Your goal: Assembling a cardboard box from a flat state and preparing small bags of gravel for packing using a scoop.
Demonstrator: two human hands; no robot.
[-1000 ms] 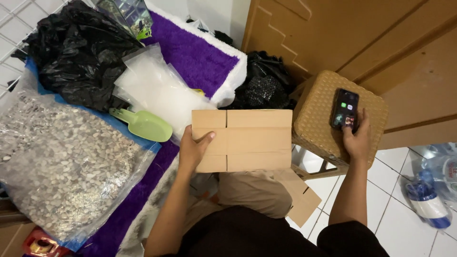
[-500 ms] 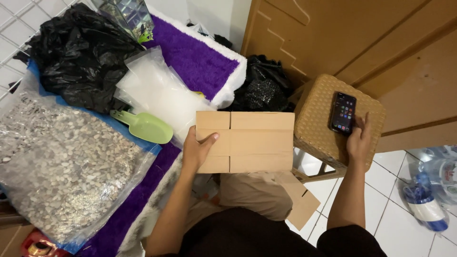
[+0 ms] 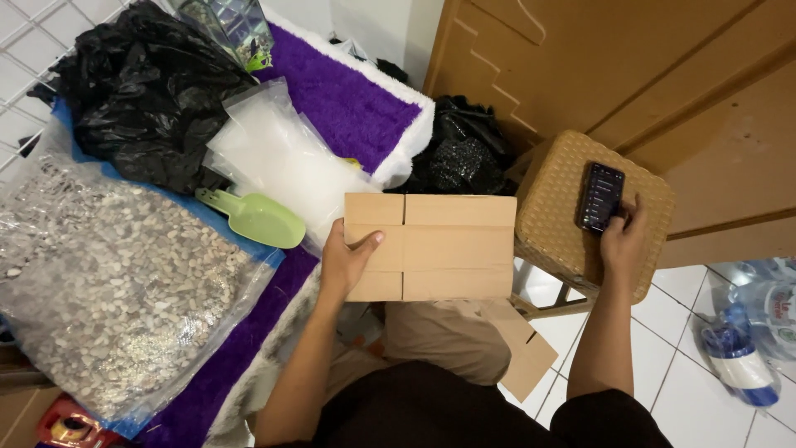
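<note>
Head view: left hand [image 3: 348,261] has its grip pinching the left edge of a flat cardboard box [image 3: 431,247], thumb on top, holding it level above the lap. Right hand [image 3: 622,241] rests on a wicker stool [image 3: 555,216] at right, fingers curled against the near end of a dark phone [image 3: 600,196] lying there; whether it clamps the phone I cannot tell. Left of the box lie a green scoop [image 3: 257,217], clear bags [image 3: 282,162] and a sack of pebbles [image 3: 108,282].
</note>
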